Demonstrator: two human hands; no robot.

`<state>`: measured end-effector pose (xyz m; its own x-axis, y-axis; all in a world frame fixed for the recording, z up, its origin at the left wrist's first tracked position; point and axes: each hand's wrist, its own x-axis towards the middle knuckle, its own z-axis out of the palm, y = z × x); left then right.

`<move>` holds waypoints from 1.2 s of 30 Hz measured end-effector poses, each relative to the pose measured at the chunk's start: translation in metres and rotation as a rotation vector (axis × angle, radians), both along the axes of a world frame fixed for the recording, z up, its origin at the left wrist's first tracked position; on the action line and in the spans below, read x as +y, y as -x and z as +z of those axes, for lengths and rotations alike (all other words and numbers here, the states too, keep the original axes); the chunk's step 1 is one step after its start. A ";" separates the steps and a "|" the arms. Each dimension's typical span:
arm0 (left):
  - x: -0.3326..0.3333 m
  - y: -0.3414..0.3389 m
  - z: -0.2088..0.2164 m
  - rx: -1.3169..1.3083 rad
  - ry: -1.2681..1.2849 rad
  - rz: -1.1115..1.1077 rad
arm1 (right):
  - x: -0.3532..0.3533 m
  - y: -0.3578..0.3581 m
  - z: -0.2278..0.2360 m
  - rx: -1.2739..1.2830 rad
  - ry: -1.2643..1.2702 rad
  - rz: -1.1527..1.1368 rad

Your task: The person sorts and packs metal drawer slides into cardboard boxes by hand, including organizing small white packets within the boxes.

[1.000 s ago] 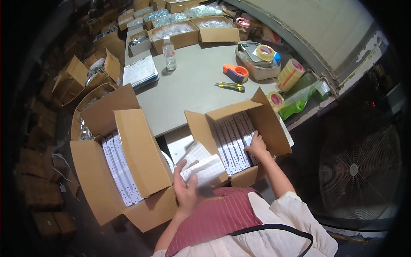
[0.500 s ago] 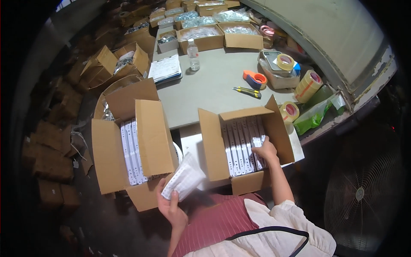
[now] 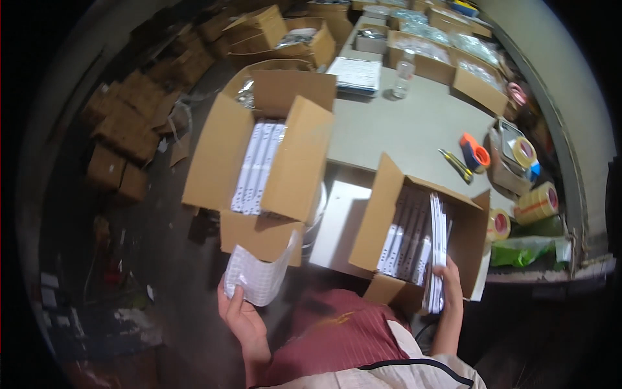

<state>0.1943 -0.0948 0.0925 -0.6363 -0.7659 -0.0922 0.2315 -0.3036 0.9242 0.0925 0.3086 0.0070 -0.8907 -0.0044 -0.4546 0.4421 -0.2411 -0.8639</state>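
Observation:
My left hand [image 3: 242,319] grips a white sheet [image 3: 260,275] with a faint grid, perhaps a label sheet, in front of the left carton. The sheet is curled, its far corner raised. My right hand [image 3: 448,290] is closed round a bundle of thin white flat pieces [image 3: 438,236] with dark spots along their edges, standing upright and partly raised above the right carton [image 3: 378,211]. Similar white pieces [image 3: 403,243] stand in rows inside that carton. The open left carton [image 3: 217,159] holds more upright white pieces [image 3: 260,165].
On the grey table [image 3: 414,120] are a clear bottle [image 3: 403,76], papers [image 3: 355,72], yellow-black cutters [image 3: 457,165], an orange-blue tape dispenser [image 3: 475,153] and tape rolls [image 3: 536,202]. Boxes of plastic-wrapped items [image 3: 421,52] line the far end. Cartons [image 3: 126,129] are stacked at left.
The view has swung left, so the scene sits further right. My right hand has drawn a bundle of white pieces upward from the right carton. The left hand still holds the sheet, now more spread.

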 end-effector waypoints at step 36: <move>-0.377 0.100 -0.023 0.154 0.045 -0.100 | -0.403 0.162 0.011 0.292 -0.434 -0.034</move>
<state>0.0945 -0.4719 0.0692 -0.7138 -0.6989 0.0451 0.3419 -0.2916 0.8933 -0.0692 -0.0943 0.0179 -0.9769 0.1602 -0.1412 0.1664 0.1567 -0.9735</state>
